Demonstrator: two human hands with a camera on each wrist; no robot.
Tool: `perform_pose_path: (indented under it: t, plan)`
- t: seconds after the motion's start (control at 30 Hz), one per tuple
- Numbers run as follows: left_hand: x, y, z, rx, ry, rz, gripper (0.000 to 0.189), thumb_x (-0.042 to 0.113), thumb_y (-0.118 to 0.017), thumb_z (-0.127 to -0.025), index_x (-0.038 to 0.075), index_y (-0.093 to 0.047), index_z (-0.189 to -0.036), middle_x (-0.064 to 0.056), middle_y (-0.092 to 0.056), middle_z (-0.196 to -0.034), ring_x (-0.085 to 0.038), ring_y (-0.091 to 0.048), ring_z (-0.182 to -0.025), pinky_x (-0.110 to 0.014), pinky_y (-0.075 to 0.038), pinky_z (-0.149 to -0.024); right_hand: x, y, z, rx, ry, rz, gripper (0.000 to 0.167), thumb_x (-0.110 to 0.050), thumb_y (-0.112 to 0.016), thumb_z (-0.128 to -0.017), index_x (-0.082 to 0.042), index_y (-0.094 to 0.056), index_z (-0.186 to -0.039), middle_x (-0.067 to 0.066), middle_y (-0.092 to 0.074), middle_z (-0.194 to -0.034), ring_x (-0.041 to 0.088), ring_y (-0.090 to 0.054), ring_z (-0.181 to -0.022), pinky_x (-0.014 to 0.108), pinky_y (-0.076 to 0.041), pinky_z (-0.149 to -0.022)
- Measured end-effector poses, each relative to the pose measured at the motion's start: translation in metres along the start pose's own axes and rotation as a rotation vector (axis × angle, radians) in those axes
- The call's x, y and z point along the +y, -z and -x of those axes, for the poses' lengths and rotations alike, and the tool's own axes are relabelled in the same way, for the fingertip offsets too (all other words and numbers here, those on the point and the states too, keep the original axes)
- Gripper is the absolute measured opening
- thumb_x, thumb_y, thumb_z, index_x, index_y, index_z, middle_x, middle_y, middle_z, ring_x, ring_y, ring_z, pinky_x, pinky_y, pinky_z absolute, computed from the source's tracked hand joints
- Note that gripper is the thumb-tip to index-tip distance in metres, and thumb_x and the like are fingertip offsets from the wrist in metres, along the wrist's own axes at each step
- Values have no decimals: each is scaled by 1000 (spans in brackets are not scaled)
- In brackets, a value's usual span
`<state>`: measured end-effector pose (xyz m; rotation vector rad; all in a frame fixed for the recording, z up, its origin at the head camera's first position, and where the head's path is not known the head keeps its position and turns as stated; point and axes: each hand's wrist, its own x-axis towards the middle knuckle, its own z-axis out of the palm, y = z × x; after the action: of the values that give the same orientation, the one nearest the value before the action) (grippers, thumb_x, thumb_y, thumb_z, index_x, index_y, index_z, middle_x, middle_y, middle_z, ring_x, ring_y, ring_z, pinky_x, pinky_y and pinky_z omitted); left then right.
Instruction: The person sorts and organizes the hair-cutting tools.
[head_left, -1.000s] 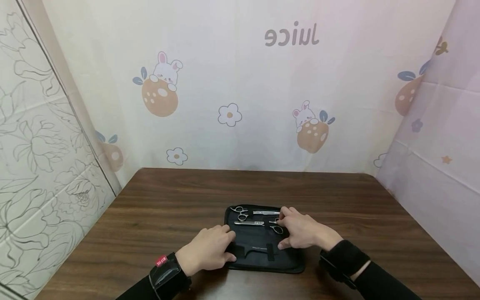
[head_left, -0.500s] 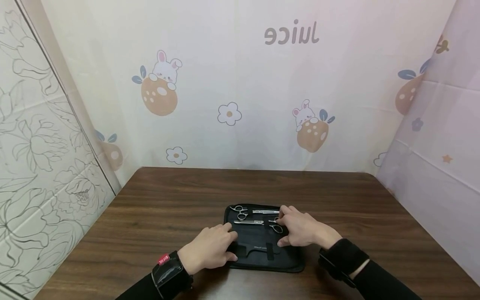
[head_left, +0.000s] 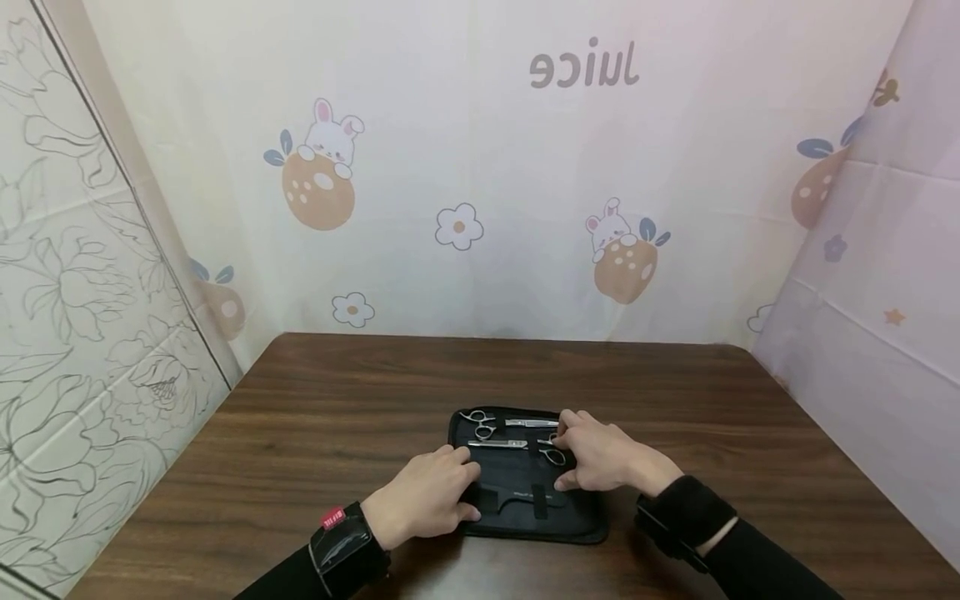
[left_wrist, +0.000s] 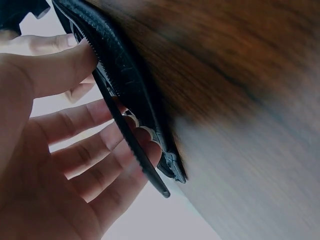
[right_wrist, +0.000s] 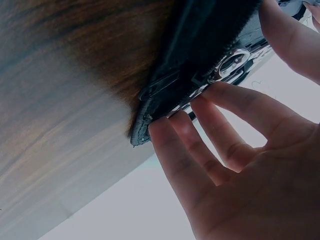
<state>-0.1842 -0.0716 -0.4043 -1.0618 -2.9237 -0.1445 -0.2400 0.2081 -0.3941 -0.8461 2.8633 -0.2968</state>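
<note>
A black zip-up scissors case (head_left: 562,527) lies unfolded on the table. Two silver pairs of scissors, an upper pair (head_left: 531,423) and a lower pair (head_left: 498,444), sit in its loops. Below them a black comb (head_left: 487,500) is tucked under a strap. My left hand (head_left: 427,493) holds the case's left edge; in the left wrist view its thumb and fingers (left_wrist: 107,155) lie on either side of a thin black zip edge (left_wrist: 130,137). My right hand (head_left: 606,454) rests on the right side, fingertips (right_wrist: 160,127) touching the zip rim, covering part of the lower scissors' handles.
The brown wooden table (head_left: 360,392) carries the case near its front middle. A printed curtain (head_left: 465,150) hangs behind it, with a pale panel (head_left: 885,317) on the right and a flower-patterned panel (head_left: 82,317) on the left.
My left hand has shifted slightly to the right along the case's left edge, covering a little more of it. My right hand and the case stay nearly in place.
</note>
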Motion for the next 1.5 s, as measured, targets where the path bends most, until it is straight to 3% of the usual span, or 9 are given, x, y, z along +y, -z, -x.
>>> perform_pose_path:
  t: [0.4, 0.9, 1.5]
  plan:
    - [3, -2, -2, -9, -11, -5, 34, 43, -79, -87, 15, -72, -105, 7, -55, -91, -10, -48, -81, -30, -48, -73, -2, -1, 1, -6, 0, -20, 54, -31, -89, -78, 2, -73, -118, -3, -52, -109, 18, -46, -98, 42, -46, -74]
    - [7, -1, -6, -2, -12, -31, 33, 43, -80, -87, 15, -71, -102, 6, -55, -89, -10, -48, -79, -29, -49, -69, -2, 0, 1, -13, -11, -14, 50, -28, -88, -80, -1, -73, -119, -4, -52, -109, 16, -44, -95, 36, -42, -71]
    - [13, -3, -10, 10, -17, -55, 36, 45, -79, -87, 14, -71, -104, 6, -56, -87, -10, -52, -81, -30, -49, -71, -4, 1, 0, -11, -17, -13, 53, -30, -89, -78, 1, -73, -119, -2, -53, -109, 17, -45, -95, 39, -44, -72]
